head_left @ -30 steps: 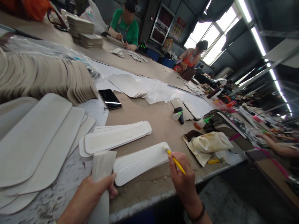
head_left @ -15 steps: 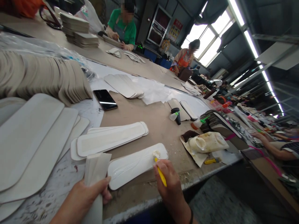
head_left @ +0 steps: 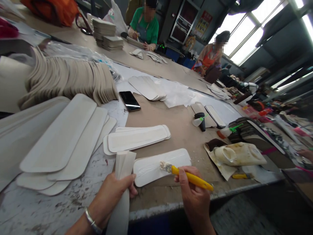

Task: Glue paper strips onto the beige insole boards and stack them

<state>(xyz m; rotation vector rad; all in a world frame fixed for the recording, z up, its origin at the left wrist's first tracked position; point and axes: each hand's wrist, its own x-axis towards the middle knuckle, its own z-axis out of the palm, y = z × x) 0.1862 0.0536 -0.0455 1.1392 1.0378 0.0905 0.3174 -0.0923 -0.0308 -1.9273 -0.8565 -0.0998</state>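
My right hand [head_left: 193, 195] is closed around a yellow-handled brush [head_left: 189, 177], whose bristles rest on a long white rounded strip [head_left: 156, 164] lying flat near the table's front edge. My left hand [head_left: 111, 195] grips a bundle of pale strips [head_left: 122, 182] held upright, just left of that white strip. A second small pile of white strips [head_left: 137, 138] lies just behind it.
Large stacks of rounded strips [head_left: 61, 137] fill the left. A black phone [head_left: 129, 100] lies mid-table. A glue-smeared plastic jug [head_left: 238, 154] and a second yellow brush [head_left: 241, 176] sit at the right. Two other people work at the far end of the brown table [head_left: 181, 127].
My right hand has drawn the brush from the strip's right end toward its middle, the handle now pointing right. The view has shifted slightly right; my left hand keeps its bundle.
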